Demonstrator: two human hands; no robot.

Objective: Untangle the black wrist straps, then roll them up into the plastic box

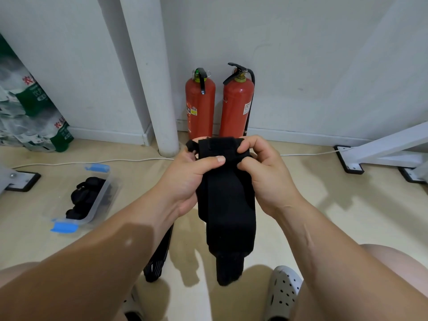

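Left hand (185,181) and right hand (266,177) curled on black wrist strap (227,216); rolled straps (85,198) inside plastic box (106,189).

We see one black wrist strap (225,205) held upright in the air, its top end folded over and pinched between the left hand (185,179) and the right hand (264,172), its wide doubled band hanging straight down to a narrower tail. A second strap (159,256), black with thin pale stripes near its lower end, hangs just left of it, its top hidden behind the left forearm. Well to the left, on the floor, the clear plastic box (103,200) with blue clips lies open, holding several rolled straps (86,196).
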